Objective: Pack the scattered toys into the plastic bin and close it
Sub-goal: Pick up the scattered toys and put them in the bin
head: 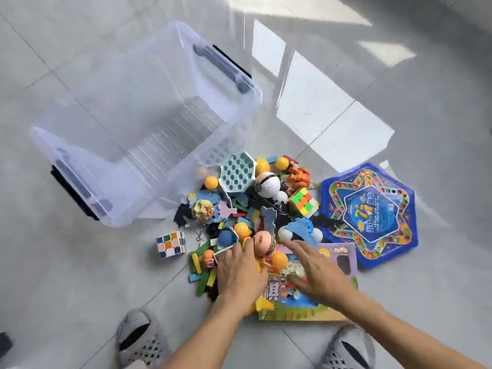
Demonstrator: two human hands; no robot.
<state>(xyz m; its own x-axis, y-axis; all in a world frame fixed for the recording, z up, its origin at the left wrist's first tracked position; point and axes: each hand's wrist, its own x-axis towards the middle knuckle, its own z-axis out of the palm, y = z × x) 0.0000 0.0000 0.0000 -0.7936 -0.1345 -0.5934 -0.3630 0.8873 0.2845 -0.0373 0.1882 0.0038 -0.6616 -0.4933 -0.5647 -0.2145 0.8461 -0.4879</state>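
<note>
A clear plastic bin [149, 83] with grey latch handles lies tipped on the grey floor at upper left, with nothing inside; no lid is in view. Below its mouth spreads a heap of toys: a teal octagonal tray [235, 172], a white robot figure [268, 185], orange balls [211, 182], a bright puzzle cube [303, 201], a blue hexagonal game board [370, 214]. A second puzzle cube [171, 245] sits apart to the left. My left hand [239, 270] rests palm down on the heap's near edge. My right hand [316, 270] lies flat, fingers spread, over a colourful picture box [295, 304].
Glossy grey tiles surround the heap, with bright window reflections at upper right. My two feet in grey perforated slippers [139, 339] stand at the bottom edge, one each side of my arms. A dark object [4, 343] shows at the far left edge.
</note>
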